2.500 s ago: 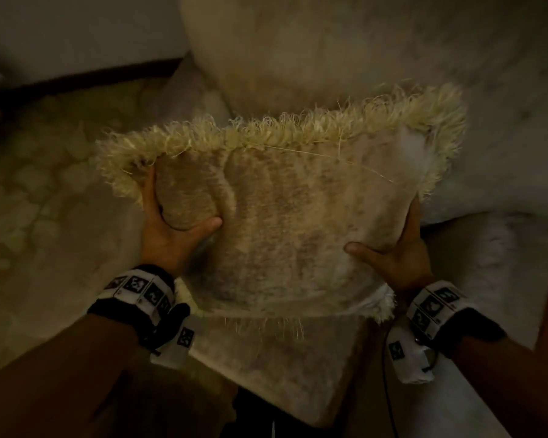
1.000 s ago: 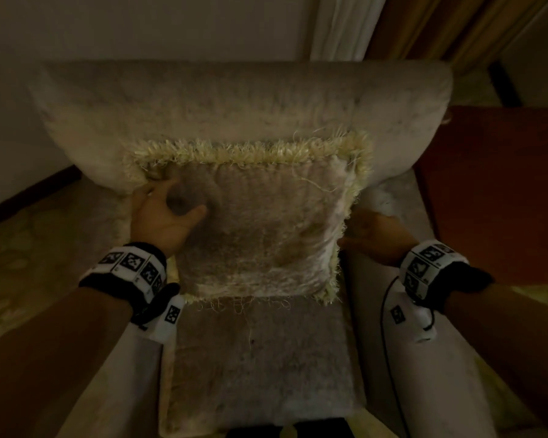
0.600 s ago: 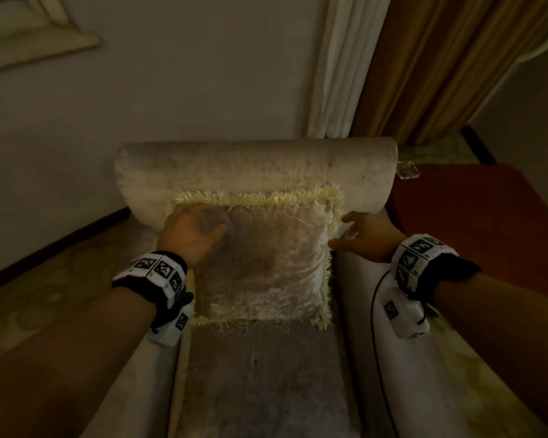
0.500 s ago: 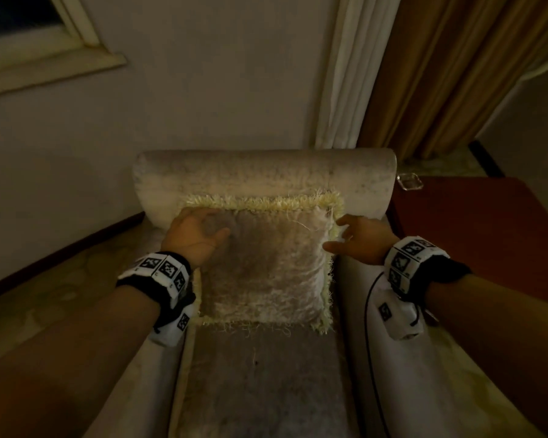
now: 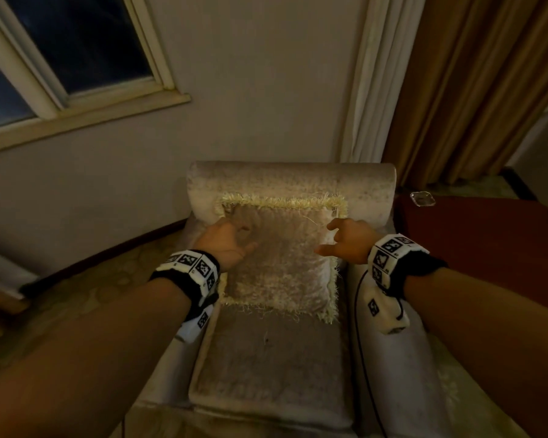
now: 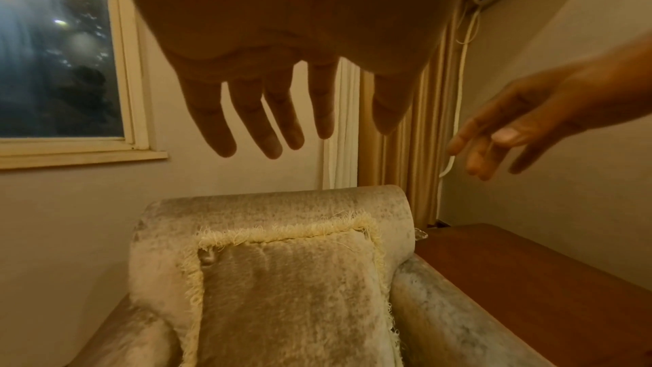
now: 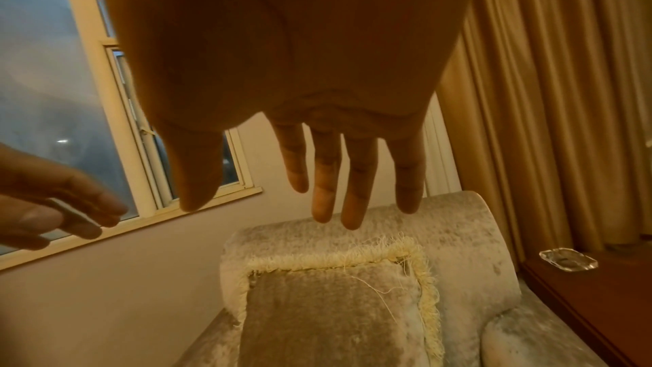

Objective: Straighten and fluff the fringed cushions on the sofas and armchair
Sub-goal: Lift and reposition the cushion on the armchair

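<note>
Head view: your left hand (image 5: 227, 245) and right hand (image 5: 348, 243) hover in front of the fringed cushion (image 5: 282, 257), which stands upright against the armchair (image 5: 291, 181) backrest; both hands hold nothing. Left wrist view: your fingers (image 6: 222, 127) hang spread and relaxed, clear above the cushion. Right wrist view: your fingers (image 7: 326, 177) hang straight and loosely apart above the cushion's top fringe, touching nothing.
</note>
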`<act>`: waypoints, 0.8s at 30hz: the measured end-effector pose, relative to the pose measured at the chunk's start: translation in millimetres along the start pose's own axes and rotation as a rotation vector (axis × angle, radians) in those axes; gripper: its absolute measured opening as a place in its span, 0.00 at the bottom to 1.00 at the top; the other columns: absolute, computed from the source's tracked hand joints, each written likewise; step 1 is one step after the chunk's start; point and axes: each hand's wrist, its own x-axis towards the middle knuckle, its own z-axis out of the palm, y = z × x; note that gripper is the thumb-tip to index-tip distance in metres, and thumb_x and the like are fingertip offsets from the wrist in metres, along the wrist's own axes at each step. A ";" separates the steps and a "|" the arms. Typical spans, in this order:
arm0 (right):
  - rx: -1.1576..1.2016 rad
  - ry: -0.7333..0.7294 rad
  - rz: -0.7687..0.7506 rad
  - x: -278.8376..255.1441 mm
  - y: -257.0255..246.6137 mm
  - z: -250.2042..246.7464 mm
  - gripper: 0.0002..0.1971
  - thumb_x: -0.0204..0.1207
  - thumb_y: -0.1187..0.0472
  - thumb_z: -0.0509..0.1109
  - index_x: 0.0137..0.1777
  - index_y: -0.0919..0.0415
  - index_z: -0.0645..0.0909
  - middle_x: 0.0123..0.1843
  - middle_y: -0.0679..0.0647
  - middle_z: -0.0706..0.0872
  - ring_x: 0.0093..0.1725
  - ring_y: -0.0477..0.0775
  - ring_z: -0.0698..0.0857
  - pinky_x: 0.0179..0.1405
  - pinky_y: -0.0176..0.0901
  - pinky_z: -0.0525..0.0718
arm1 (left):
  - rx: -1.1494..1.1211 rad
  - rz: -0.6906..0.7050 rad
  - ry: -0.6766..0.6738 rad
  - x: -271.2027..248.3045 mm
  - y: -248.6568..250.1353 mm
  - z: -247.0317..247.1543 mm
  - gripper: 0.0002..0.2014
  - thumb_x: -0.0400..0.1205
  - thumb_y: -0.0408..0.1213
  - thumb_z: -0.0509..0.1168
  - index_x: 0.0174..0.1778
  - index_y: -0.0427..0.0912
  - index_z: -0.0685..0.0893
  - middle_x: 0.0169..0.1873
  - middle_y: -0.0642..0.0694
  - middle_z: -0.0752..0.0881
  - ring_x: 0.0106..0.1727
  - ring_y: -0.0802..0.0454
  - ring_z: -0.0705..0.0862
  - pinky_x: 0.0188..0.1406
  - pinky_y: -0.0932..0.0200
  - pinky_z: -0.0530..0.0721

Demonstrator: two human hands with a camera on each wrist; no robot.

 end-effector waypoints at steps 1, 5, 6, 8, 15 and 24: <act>-0.004 0.009 -0.011 -5.2 -2.2 -0.3 0.44 0.71 0.30 0.70 0.80 0.57 0.68 0.65 0.55 0.87 0.66 0.59 0.83 0.67 0.52 0.81 | 0.026 0.013 -0.010 -5.8 2.8 -2.1 0.28 0.81 0.60 0.66 0.75 0.51 0.77 0.72 0.43 0.79 0.65 0.42 0.82 0.60 0.53 0.80; -0.002 0.045 -0.024 -19.2 -11.5 -1.8 0.43 0.72 0.31 0.71 0.81 0.56 0.69 0.70 0.55 0.84 0.70 0.60 0.81 0.69 0.53 0.80 | 0.092 0.066 -0.021 -18.4 6.7 -8.2 0.28 0.82 0.59 0.65 0.76 0.51 0.76 0.72 0.43 0.79 0.63 0.43 0.83 0.56 0.57 0.77; 0.003 0.043 -0.019 -20.9 -13.0 -1.3 0.43 0.71 0.31 0.71 0.81 0.56 0.69 0.72 0.55 0.82 0.71 0.60 0.80 0.69 0.53 0.80 | 0.099 0.079 -0.018 -20.2 6.3 -9.1 0.27 0.83 0.58 0.65 0.76 0.50 0.77 0.71 0.42 0.79 0.63 0.43 0.83 0.55 0.58 0.76; -0.002 0.031 -0.010 -22.6 -16.6 -0.8 0.44 0.72 0.31 0.71 0.81 0.56 0.68 0.73 0.56 0.82 0.71 0.60 0.79 0.70 0.53 0.80 | 0.114 0.094 -0.017 -22.9 4.2 -11.8 0.27 0.83 0.57 0.65 0.76 0.50 0.77 0.72 0.42 0.78 0.65 0.42 0.81 0.55 0.58 0.75; -0.002 0.020 0.017 -14.4 -38.2 3.6 0.44 0.72 0.30 0.70 0.82 0.56 0.68 0.71 0.54 0.82 0.72 0.60 0.79 0.71 0.55 0.78 | 0.131 0.086 -0.055 -11.2 -23.4 -19.1 0.29 0.82 0.60 0.64 0.76 0.49 0.78 0.72 0.41 0.77 0.66 0.41 0.80 0.62 0.49 0.80; 0.090 0.000 0.114 29.9 -49.9 23.1 0.43 0.72 0.29 0.69 0.80 0.55 0.68 0.63 0.52 0.88 0.66 0.57 0.83 0.67 0.52 0.80 | 0.039 0.105 -0.086 38.5 -66.2 -10.9 0.28 0.83 0.57 0.65 0.77 0.49 0.76 0.72 0.41 0.77 0.66 0.41 0.81 0.59 0.55 0.76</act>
